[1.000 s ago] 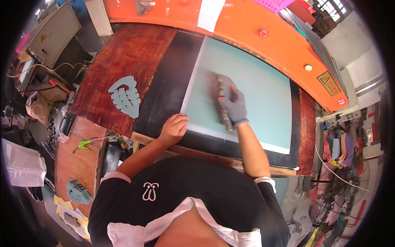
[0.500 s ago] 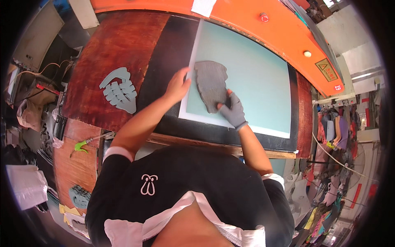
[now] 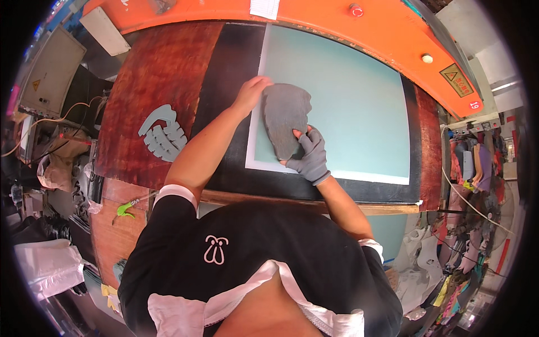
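A thick grey-brown cutting die with a notched, curved outline lies on the pale blue-green sheet, near its left border. My right hand, in a grey fingerless glove, grips the die's lower end, thumb at the bottom tip and fingers on the right edge. At the upper left corner of the die, my bare left hand has its bent fingers against the edge; the fingertips are slightly blurred. Several grey-blue cut pieces lie together on the reddish-brown board to the left.
An orange machine beam with a red button crosses the far side. A black strip borders the sheet. The green-handled tool rests on a lower wooden surface at left. Coloured material hangs at right.
My left hand has moved up and right onto the die's upper corner. My right hand has closed further around the lower end. The whole view has shifted slightly.
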`<state>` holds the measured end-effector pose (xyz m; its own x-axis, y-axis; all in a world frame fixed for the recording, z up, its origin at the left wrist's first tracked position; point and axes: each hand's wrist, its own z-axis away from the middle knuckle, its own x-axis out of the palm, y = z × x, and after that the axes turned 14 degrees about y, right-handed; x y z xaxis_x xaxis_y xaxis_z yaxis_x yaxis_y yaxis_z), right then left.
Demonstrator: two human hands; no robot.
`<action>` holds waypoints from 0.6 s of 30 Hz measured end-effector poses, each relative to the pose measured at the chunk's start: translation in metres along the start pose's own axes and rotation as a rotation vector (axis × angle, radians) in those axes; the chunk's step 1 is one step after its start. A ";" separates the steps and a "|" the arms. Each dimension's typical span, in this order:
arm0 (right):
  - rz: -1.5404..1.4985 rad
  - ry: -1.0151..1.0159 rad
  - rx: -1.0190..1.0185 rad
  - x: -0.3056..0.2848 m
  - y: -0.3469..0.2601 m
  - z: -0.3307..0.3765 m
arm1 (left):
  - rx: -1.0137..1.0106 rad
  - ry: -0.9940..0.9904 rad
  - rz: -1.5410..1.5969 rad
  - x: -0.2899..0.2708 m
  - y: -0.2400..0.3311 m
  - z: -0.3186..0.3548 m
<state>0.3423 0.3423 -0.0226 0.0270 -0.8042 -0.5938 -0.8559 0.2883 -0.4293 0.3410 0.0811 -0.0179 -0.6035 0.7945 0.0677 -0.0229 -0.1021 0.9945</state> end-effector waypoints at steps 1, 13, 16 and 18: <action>0.019 0.004 0.003 0.001 -0.004 0.001 | -0.011 -0.006 -0.011 0.001 0.001 0.000; 0.057 -0.017 0.024 0.003 -0.005 0.004 | -0.064 0.025 0.035 0.001 -0.005 -0.004; 0.039 -0.016 0.027 0.004 -0.006 0.003 | -0.077 0.012 0.089 -0.002 -0.005 -0.006; 0.036 -0.006 0.018 0.005 -0.006 0.001 | -0.073 0.019 0.052 -0.004 -0.005 -0.008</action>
<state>0.3485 0.3373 -0.0235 -0.0004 -0.7897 -0.6135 -0.8471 0.3263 -0.4195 0.3376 0.0735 -0.0237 -0.6204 0.7755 0.1172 -0.0485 -0.1870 0.9812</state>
